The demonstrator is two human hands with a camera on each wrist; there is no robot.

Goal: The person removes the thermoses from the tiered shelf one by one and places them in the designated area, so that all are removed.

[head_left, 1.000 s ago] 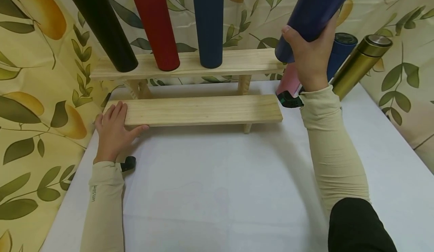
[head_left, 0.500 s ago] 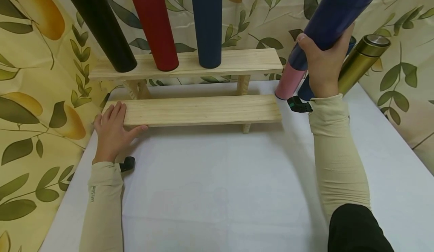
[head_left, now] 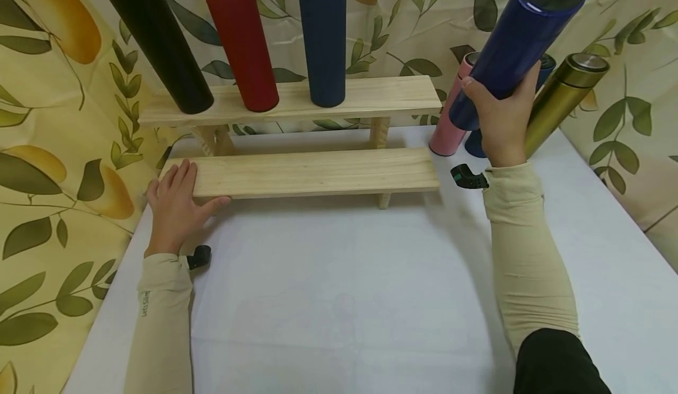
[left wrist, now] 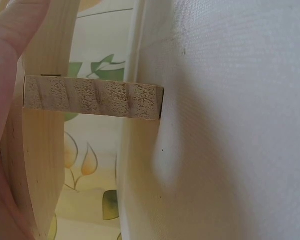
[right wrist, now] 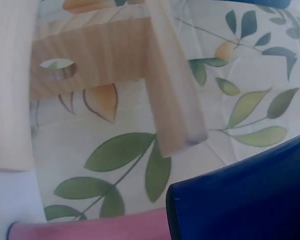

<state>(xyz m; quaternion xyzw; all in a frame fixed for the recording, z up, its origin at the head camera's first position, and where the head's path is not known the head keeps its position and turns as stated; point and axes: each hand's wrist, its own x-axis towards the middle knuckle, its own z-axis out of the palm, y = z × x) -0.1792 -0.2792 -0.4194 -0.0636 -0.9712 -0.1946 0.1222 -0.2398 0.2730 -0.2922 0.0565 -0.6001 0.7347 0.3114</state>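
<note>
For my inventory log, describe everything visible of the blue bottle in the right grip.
The blue bottle is a glossy, deep-blue cylinder with a dark round upper face inside a shiny rim, apparently coated metal. It is tilted, upper end leaning right, held above the table, right of the wooden stand. The right grip holds its lower part. Its lower end overlaps the pink bottle in view; contact is unclear.

Left of the pink bottle (head_left: 446, 138): black bottle (head_left: 161, 46), red bottle (head_left: 241, 46) and matte blue bottle (head_left: 324, 46), in a row. Right of it: gold bottle (head_left: 564, 99). Behind it: leaf-printed cloth (head_left: 389, 35). Beneath it: white tabletop (head_left: 328, 288).
</note>
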